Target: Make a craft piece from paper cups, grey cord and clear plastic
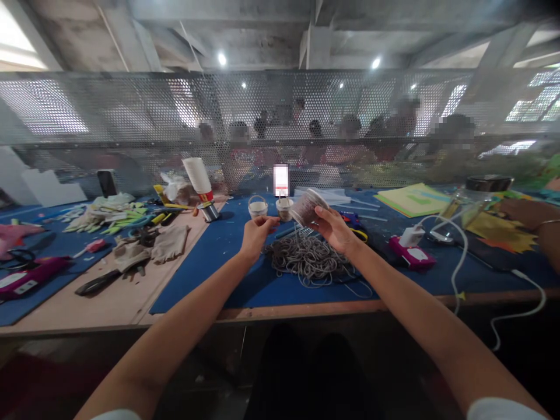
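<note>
My right hand [335,228] grips a tilted spool [307,207] wound with grey cord, held above the blue mat [210,256]. My left hand [256,231] is pinched closed just left of the spool, apparently on the cord's end, though the strand is too thin to make out. Below both hands a loose tangled pile of grey cord [308,261] lies on the mat. Strands run from the spool down to the pile.
Two small cups [258,206] stand behind my hands. A stack of paper cups [199,178] leans at the back left near gloves [170,242] and scraps. A pink glue gun [411,254] with a white cable lies at right. Another person's arm [531,213] rests at far right. A perforated metal screen [280,116] backs the bench.
</note>
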`<action>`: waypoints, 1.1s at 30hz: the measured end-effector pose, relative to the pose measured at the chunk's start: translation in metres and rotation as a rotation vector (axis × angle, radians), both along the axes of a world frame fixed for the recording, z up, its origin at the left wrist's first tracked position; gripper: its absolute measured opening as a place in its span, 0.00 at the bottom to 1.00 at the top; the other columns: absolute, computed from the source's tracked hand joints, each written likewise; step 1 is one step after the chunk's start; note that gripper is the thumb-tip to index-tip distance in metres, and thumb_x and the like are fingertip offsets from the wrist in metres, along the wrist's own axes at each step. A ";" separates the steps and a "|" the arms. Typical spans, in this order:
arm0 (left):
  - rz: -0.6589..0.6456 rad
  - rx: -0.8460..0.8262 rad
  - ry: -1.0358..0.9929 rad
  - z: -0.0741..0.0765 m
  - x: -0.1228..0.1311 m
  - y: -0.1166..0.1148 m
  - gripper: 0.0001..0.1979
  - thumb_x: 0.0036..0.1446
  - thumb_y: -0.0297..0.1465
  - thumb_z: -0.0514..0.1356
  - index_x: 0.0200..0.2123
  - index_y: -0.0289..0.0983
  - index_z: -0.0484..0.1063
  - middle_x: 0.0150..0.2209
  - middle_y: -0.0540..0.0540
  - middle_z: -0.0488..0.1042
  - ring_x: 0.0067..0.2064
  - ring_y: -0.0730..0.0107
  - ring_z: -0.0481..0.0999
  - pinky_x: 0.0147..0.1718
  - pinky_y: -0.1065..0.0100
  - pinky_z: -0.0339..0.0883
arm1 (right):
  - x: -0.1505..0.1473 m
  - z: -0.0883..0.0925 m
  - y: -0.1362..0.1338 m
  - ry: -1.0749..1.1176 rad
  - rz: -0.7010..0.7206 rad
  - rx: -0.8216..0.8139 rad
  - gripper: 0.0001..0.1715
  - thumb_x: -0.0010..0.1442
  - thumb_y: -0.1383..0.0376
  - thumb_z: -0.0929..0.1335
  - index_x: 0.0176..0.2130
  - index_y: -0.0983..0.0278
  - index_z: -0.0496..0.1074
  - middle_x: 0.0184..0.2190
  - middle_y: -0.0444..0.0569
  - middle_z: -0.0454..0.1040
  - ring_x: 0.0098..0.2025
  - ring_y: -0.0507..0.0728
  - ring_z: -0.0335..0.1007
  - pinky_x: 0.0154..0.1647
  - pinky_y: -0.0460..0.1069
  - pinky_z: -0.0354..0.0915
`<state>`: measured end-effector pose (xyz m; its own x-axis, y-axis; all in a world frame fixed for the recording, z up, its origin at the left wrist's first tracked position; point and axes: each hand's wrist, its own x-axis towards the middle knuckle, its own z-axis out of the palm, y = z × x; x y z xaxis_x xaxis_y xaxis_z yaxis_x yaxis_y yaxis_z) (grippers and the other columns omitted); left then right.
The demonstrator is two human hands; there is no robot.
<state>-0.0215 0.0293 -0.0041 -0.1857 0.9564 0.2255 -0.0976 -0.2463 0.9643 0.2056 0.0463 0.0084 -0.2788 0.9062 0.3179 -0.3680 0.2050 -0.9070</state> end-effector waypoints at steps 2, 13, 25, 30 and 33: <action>0.028 0.076 0.126 0.001 -0.003 0.001 0.10 0.48 0.36 0.69 0.28 0.35 0.79 0.38 0.40 0.82 0.40 0.60 0.79 0.44 0.61 0.70 | 0.000 0.002 -0.001 0.002 0.006 -0.002 0.28 0.52 0.47 0.77 0.49 0.56 0.77 0.49 0.49 0.80 0.54 0.64 0.75 0.55 0.60 0.74; 0.086 0.243 0.759 -0.005 -0.026 0.009 0.02 0.50 0.31 0.67 0.27 0.41 0.78 0.31 0.44 0.78 0.36 0.58 0.74 0.47 0.59 0.65 | 0.003 -0.005 0.005 -0.069 -0.038 0.054 0.28 0.55 0.47 0.75 0.52 0.54 0.75 0.49 0.50 0.78 0.54 0.66 0.74 0.56 0.62 0.73; -0.159 0.211 0.329 0.002 -0.011 0.003 0.24 0.46 0.31 0.73 0.49 0.41 0.78 0.51 0.41 0.79 0.55 0.53 0.75 0.59 0.51 0.62 | 0.000 0.003 -0.003 -0.037 -0.001 0.036 0.37 0.52 0.49 0.78 0.58 0.52 0.73 0.55 0.48 0.77 0.57 0.65 0.72 0.54 0.58 0.74; -0.330 0.100 0.149 0.005 0.000 -0.004 0.20 0.49 0.35 0.71 0.46 0.35 0.79 0.47 0.40 0.81 0.50 0.57 0.78 0.56 0.55 0.66 | -0.002 0.005 -0.010 -0.061 0.050 0.093 0.35 0.55 0.51 0.77 0.60 0.53 0.72 0.59 0.47 0.75 0.60 0.64 0.70 0.59 0.58 0.71; -0.199 0.186 0.162 0.005 0.003 -0.007 0.14 0.51 0.36 0.70 0.40 0.35 0.80 0.41 0.43 0.82 0.45 0.60 0.79 0.53 0.58 0.69 | -0.005 0.004 -0.011 -0.102 -0.003 0.146 0.36 0.54 0.52 0.77 0.60 0.54 0.72 0.59 0.47 0.74 0.62 0.64 0.69 0.63 0.59 0.67</action>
